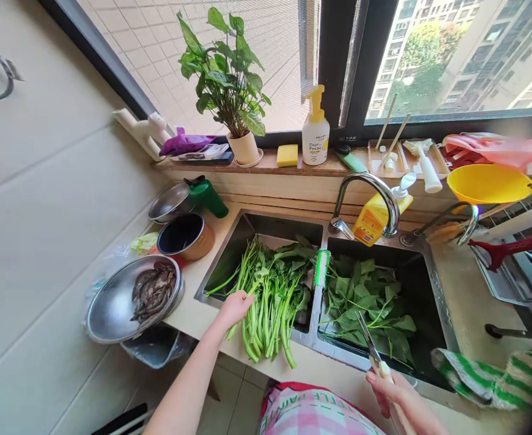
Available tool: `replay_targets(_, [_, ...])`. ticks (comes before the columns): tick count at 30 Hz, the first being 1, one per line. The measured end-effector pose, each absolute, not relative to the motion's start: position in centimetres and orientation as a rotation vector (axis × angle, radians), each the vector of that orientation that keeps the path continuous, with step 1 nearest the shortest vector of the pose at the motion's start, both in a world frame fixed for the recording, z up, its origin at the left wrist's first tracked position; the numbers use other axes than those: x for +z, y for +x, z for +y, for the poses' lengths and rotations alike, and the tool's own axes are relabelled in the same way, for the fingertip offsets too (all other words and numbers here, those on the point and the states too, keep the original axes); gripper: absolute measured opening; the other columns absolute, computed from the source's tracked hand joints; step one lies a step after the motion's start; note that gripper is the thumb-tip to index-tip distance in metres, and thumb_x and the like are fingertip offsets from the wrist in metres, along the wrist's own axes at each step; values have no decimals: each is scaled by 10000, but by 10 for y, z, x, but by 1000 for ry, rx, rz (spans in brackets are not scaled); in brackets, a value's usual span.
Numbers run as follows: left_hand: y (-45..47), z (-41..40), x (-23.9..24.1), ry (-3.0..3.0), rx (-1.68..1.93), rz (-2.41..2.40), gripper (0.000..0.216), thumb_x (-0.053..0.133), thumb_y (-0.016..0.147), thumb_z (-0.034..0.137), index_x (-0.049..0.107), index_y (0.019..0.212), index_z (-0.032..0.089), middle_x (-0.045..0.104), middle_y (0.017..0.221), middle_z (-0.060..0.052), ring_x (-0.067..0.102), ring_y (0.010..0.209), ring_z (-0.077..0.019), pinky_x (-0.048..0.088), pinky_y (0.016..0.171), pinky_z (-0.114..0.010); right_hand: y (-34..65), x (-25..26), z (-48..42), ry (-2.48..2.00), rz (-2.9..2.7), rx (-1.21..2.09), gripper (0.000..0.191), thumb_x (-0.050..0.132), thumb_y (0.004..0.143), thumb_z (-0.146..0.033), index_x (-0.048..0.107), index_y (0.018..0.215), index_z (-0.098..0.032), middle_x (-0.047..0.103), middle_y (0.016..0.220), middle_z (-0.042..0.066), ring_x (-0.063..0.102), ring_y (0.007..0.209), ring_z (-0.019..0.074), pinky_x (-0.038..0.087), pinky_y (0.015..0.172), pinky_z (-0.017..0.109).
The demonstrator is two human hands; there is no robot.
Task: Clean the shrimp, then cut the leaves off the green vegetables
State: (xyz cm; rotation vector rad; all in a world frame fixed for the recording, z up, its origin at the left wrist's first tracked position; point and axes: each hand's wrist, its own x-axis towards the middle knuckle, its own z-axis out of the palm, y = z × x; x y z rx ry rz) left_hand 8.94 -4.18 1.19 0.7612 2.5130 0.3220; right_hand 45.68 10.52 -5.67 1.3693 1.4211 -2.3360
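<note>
Long-stemmed leafy greens (270, 326) lie in the left sink basin, their stem ends hanging over the front rim. My left hand (238, 307) is closed at the left side of this bunch, fingers pinched on a green stem. In my right hand (395, 389) is a pair of kitchen scissors (371, 345) with pale handles, held in front of the right basin with the blades pointing up and away. More loose green leaves (369, 302) fill much of that right basin. A green-and-white object (322, 267) sits on the divider between the basins.
A steel bowl of shrimp (154, 290) stands at the left, beside a brown pot (186, 235) and a green bottle (208, 196). The faucet (365, 181) arches behind the right basin. A striped cloth (492, 377) lies at the right front; a dish rack (510, 278) stands behind it.
</note>
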Motion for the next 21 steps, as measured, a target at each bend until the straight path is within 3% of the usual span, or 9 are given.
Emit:
replay_targets(3, [97, -43, 29, 709, 387, 2543, 343, 360, 831, 423, 426, 572, 208, 485, 456, 25, 497, 471, -155, 324, 515, -244, 457, -60, 113, 1316, 1410, -2316, 474, 607, 625, -632, 429, 649, -193, 409, 477, -53, 363, 417, 84, 287, 454, 227])
replay_targets(6, [110, -42, 49, 662, 700, 2506, 333, 338, 849, 426, 478, 655, 196, 449, 437, 46, 454, 445, -134, 320, 492, -234, 457, -59, 120, 1283, 1409, -2321, 466, 612, 623, -624, 431, 653, -195, 404, 475, -55, 353, 417, 83, 278, 450, 224])
replay_targets(10, [130, -50, 87, 588, 1247, 2270, 304, 402, 845, 472, 494, 778, 190, 383, 456, 80, 354, 404, -91, 276, 424, -200, 455, -55, 129, 1250, 1429, -2323, 452, 612, 633, -608, 424, 644, -197, 390, 491, -56, 348, 428, 86, 260, 444, 220])
replay_targets(13, [147, -57, 107, 534, 1492, 2117, 276, 479, 824, 465, 491, 817, 189, 430, 514, 68, 398, 458, -87, 329, 456, -194, 452, -54, 132, 1196, 1452, -2326, 436, 619, 640, -588, 420, 641, -200, 379, 498, -58, 335, 435, 87, 257, 447, 221])
replay_targets(17, [174, -56, 91, 372, 1635, 1910, 289, 597, 753, 439, 492, 834, 183, 541, 606, 24, 498, 566, -117, 421, 560, -236, 447, -58, 127, 1161, 1448, -2317, 451, 614, 627, -612, 423, 650, -203, 368, 486, -61, 329, 440, 91, 257, 450, 224])
replay_targets(21, [201, -53, 46, 233, 1662, 1744, 308, 642, 725, 420, 485, 850, 187, 573, 659, 11, 529, 611, -118, 421, 592, -229, 439, -53, 116, 1085, 1448, -2331, 439, 630, 615, -583, 405, 649, -207, 358, 510, -63, 311, 454, 89, 252, 428, 215])
